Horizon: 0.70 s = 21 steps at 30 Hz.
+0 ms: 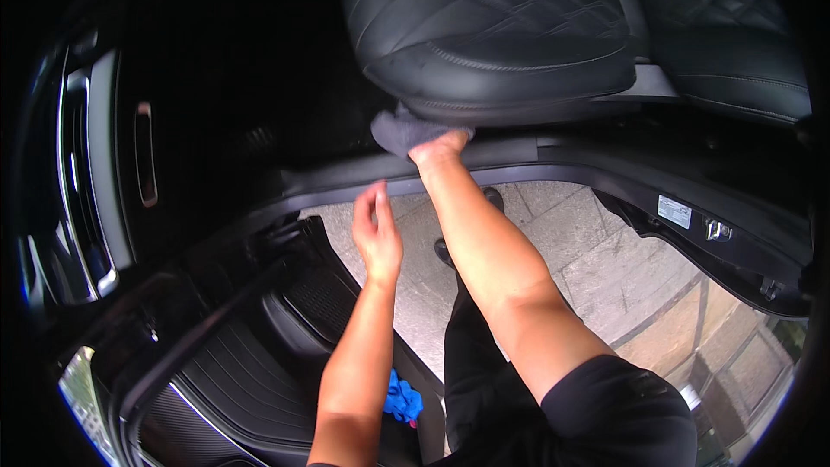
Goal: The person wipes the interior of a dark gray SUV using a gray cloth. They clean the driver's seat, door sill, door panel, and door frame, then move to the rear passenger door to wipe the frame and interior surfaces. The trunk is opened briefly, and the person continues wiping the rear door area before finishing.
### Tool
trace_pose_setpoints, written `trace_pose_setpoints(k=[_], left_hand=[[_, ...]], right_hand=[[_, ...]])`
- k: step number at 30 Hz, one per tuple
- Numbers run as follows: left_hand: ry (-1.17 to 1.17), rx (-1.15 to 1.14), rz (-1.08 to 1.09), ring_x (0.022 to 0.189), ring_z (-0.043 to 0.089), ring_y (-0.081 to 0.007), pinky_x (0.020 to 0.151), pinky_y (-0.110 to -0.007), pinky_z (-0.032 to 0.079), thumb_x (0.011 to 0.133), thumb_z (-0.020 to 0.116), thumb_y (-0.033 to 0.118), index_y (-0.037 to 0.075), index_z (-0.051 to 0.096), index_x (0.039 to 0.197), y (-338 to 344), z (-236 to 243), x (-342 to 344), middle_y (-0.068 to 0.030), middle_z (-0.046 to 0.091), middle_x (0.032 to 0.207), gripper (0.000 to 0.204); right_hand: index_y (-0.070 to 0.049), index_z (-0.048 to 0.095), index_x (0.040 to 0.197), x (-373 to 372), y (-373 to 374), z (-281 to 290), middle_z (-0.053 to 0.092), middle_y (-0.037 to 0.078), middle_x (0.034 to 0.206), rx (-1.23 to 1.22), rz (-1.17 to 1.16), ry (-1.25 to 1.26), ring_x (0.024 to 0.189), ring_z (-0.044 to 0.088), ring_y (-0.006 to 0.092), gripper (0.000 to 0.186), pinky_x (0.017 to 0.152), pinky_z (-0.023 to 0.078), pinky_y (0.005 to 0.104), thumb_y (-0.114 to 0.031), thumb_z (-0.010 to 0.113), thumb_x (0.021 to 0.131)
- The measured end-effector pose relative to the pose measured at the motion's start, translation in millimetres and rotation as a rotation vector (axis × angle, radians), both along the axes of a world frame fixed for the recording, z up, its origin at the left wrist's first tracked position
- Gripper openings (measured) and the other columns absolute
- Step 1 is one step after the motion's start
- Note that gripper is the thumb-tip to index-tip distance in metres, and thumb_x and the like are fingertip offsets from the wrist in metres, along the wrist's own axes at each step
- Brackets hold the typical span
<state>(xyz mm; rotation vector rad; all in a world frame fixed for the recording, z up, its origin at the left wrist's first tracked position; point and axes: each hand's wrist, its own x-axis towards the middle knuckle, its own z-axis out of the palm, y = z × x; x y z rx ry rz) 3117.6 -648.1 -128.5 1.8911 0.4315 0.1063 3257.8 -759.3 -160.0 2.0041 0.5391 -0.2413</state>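
The grey cloth [405, 130] lies bunched under the right hand [438, 148], whose fingers press it onto the door sill [519, 160] just below the black seat [501, 43]. The left hand [377, 233] hangs open beside that forearm, fingers apart, touching nothing.

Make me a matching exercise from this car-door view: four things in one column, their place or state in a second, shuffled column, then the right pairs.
Things:
1. grey cloth
2. left hand
3. blue rag
4. black seat

Places or states:
A. open, holding nothing, above the door sill
B. low down, beside the left forearm
C. pressed under the right hand at the seat's base
D. quilted, at the top of the picture

Pairs: 1-C, 2-A, 3-B, 4-D
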Motion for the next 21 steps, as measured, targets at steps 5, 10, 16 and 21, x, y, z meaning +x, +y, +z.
trace_pose_setpoints(k=[5,10,16,21], left_hand=[[0.489,0.027,0.168,0.077,0.059,-0.0143,0.075,-0.030,0.049,0.099,0.057,0.022,-0.002,0.065,0.098,49,-73,-215,-0.0089,0.066,0.083,0.025],[0.737,-0.057,0.270,0.080,0.069,-0.0232,0.076,-0.034,0.053,0.095,0.057,0.022,0.002,0.067,0.098,48,-111,-350,-0.0147,0.071,0.086,0.022],[0.812,-0.252,0.140,0.075,0.065,-0.0159,0.071,-0.029,0.051,0.091,0.059,0.015,0.005,0.067,0.098,-10,-131,-346,-0.0076,0.069,0.081,0.015],[0.710,-0.506,0.179,0.080,0.063,-0.0110,0.075,-0.025,0.049,0.094,0.059,0.010,0.003,0.064,0.102,-35,-117,-310,-0.0037,0.068,0.089,0.013]], right_hand=[[0.000,0.047,0.133,-19,-5,13,0.047,0.018,0.140,-1.501,0.804,-0.250,0.126,0.047,0.0341,0.056,0.109,0.036,0.0529,-0.040,0.043,0.094],[0.006,0.049,0.123,-82,-109,94,0.053,0.025,0.127,-2.075,0.983,-0.495,0.120,0.050,0.0417,0.049,0.107,0.038,0.0561,-0.031,0.046,0.092],[-0.003,0.044,0.139,-112,-122,116,0.051,0.016,0.137,-3.245,0.946,-0.315,0.127,0.048,0.0331,0.047,0.109,0.038,0.0412,-0.020,0.046,0.096],[-0.002,0.039,0.145,-13,-21,46,0.039,0.015,0.151,-1.321,1.080,-0.630,0.144,0.028,0.0282,0.055,0.121,0.017,0.0445,-0.033,0.032,0.100]])
